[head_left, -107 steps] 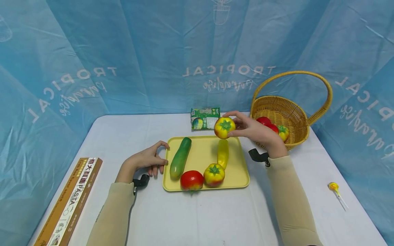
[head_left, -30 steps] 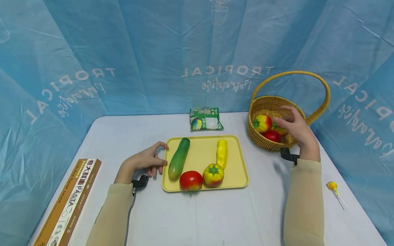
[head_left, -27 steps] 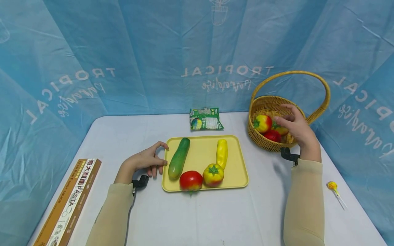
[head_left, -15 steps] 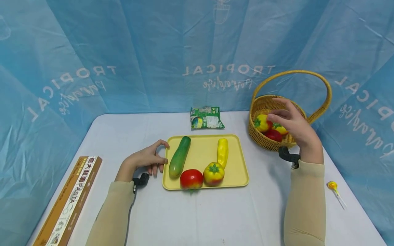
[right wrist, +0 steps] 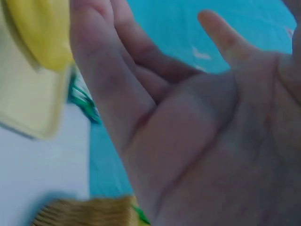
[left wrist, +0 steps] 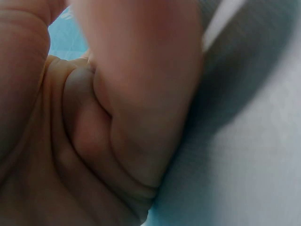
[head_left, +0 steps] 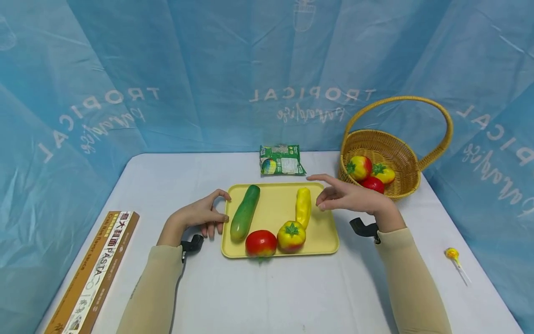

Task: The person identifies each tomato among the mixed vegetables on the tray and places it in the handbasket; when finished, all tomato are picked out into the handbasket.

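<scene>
Yellow tray (head_left: 273, 202) is lying at the middle of the white tabletop (head_left: 292, 297), with the left hand (head_left: 201, 213) resting its thumb and forefinger against the left rim. That grip is standing apart, the two tips touching the rim at separate spots with a gap between them. In the left wrist view, folded skin is filling most of the picture.

The right hand (head_left: 349, 195) is hovering by the tray's right rim, its forefinger extending and its thumb hanging below, well apart, so this grip is holding nothing. Its fingertips are pointing toward a long yellow vegetable (head_left: 303, 204), which is lying lengthwise on the tray's right side, just beside them; whether the hand is touching the tray, I cannot tell.

A green cucumber (head_left: 244, 213) is slanting along the tray's left side. Near the front rim, a red tomato (head_left: 261, 243) and a yellow-red tomato (head_left: 291, 235) are sitting side by side, the latter at the near end of the yellow vegetable.

Beyond the right hand, a wicker basket (head_left: 377, 144) is holding two yellow-red pieces and a red one. A green packet (head_left: 282, 160) is lying behind the tray, a pasta box (head_left: 93, 273) is lying far left, and a yellow lollipop (head_left: 452, 253) is lying far right.
</scene>
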A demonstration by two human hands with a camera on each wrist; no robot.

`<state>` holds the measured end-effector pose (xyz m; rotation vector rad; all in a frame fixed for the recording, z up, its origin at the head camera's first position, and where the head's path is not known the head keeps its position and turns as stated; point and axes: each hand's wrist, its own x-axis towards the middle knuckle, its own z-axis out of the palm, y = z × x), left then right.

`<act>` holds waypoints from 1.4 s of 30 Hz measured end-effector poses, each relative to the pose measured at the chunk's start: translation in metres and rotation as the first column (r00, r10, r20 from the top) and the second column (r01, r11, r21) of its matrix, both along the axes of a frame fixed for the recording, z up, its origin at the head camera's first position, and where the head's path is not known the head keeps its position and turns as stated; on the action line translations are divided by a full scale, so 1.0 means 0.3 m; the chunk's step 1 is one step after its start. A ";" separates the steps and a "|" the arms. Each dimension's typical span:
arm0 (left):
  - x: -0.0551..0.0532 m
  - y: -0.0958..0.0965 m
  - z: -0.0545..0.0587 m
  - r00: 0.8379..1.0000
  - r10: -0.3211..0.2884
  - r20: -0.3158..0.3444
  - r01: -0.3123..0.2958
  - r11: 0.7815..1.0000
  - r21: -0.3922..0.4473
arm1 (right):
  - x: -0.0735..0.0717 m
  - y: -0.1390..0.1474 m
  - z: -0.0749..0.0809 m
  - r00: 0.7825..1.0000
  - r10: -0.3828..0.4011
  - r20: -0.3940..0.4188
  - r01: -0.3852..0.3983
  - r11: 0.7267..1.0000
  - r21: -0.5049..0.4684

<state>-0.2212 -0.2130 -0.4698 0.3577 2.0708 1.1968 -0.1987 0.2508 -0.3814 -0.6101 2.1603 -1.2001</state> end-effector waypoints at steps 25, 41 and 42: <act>-0.002 -0.001 0.003 0.999 0.025 0.027 -0.025 1.000 -0.014 | 0.026 -0.156 -0.124 0.950 0.207 0.235 -0.232 0.969 0.083; 0.011 0.006 -0.007 1.000 0.017 -0.006 -0.017 0.999 -0.032 | 0.051 -0.174 -0.142 0.934 0.168 0.315 -0.211 0.972 0.107; 0.011 0.006 -0.007 1.000 0.016 -0.009 -0.016 0.999 -0.033 | 0.052 -0.176 -0.142 0.933 0.165 0.320 -0.210 0.971 0.112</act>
